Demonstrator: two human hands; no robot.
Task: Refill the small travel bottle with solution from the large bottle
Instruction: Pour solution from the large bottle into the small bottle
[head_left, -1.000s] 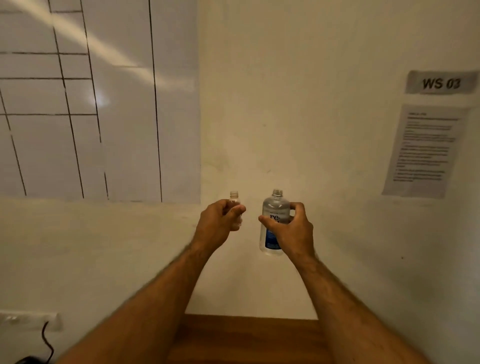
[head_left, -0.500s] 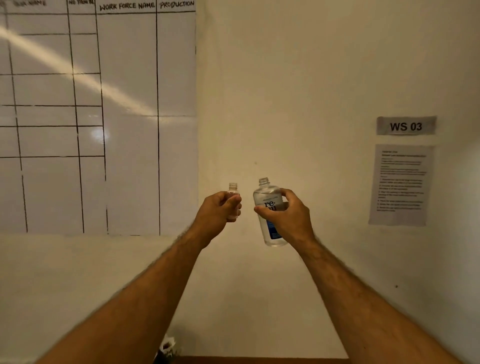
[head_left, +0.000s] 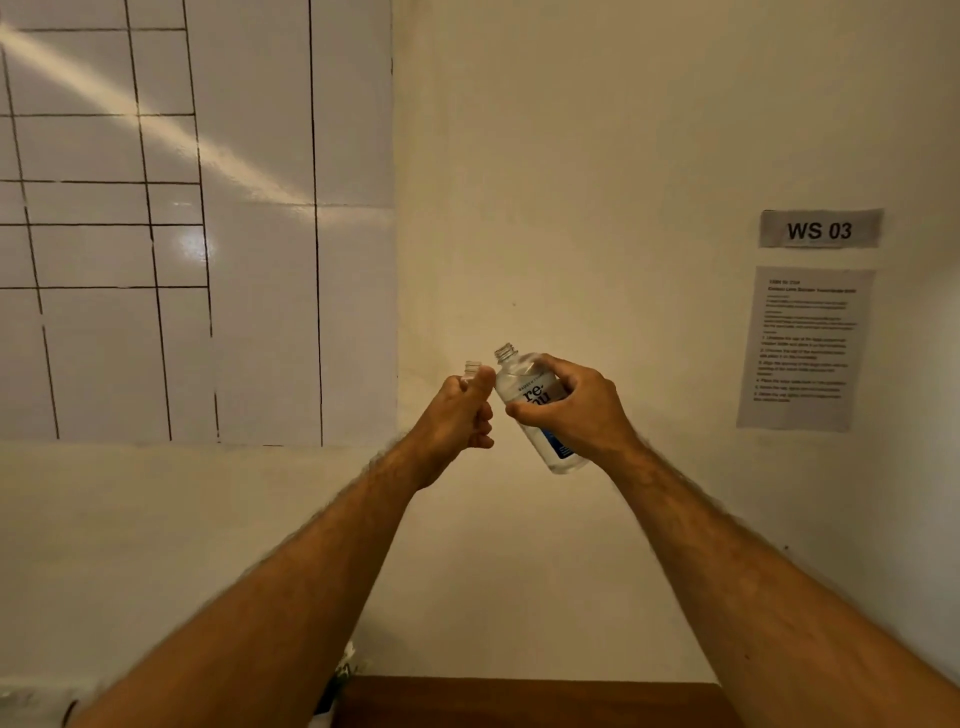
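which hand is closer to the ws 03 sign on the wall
Right. The right hand, gripping the large bottle, is below and left of the WS 03 sign. The left hand, holding the small bottle, is farther left.

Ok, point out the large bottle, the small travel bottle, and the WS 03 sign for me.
large bottle (head_left: 530, 387), head view, on its white label.
small travel bottle (head_left: 472, 368), head view, on its open neck.
WS 03 sign (head_left: 820, 229), head view, on its lettering.

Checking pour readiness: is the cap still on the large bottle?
No, the large bottle in the right hand shows a bare threaded neck with no cap, tilted toward the small bottle.
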